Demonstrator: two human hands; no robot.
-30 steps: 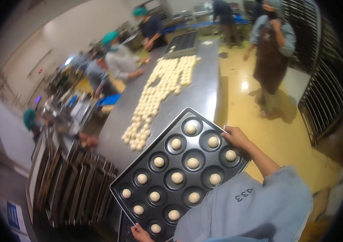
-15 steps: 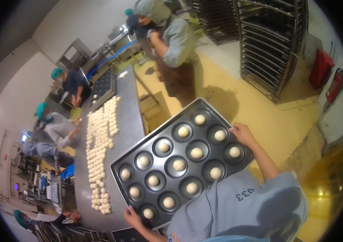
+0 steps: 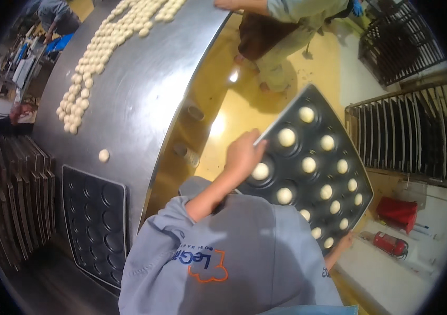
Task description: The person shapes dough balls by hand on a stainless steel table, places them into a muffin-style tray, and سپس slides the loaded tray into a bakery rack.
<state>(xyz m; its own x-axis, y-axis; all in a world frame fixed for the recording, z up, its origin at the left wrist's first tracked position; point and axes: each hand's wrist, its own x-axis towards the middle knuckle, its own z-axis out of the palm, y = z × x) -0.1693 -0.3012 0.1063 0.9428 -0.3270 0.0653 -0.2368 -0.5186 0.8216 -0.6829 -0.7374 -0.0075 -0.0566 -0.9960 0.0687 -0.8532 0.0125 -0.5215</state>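
Note:
I carry a dark baking tray (image 3: 307, 184) with round hollows, tilted in front of my body. Pale dough balls (image 3: 308, 165) sit one to a hollow. My left hand (image 3: 244, 155) is closed round the tray's left edge. At the opposite side, low on the right, my right hand (image 3: 343, 242) grips the rim; its fingers are partly hidden by the tray. My grey sleeve and shirt front cover the tray's nearest part.
A steel table (image 3: 129, 94) to my left bears many dough balls (image 3: 97, 55), one single dough ball (image 3: 104, 155) and an empty moulded tray (image 3: 96, 220). Stacked trays (image 3: 16, 194) stand far left. A person (image 3: 281, 31) is ahead. Tray racks (image 3: 402, 136) and a fire extinguisher (image 3: 390, 244) are right.
My view has turned right, away from the table. The tray has swung to the right with me, both hands still on it. The person ahead now leans a hand on the table.

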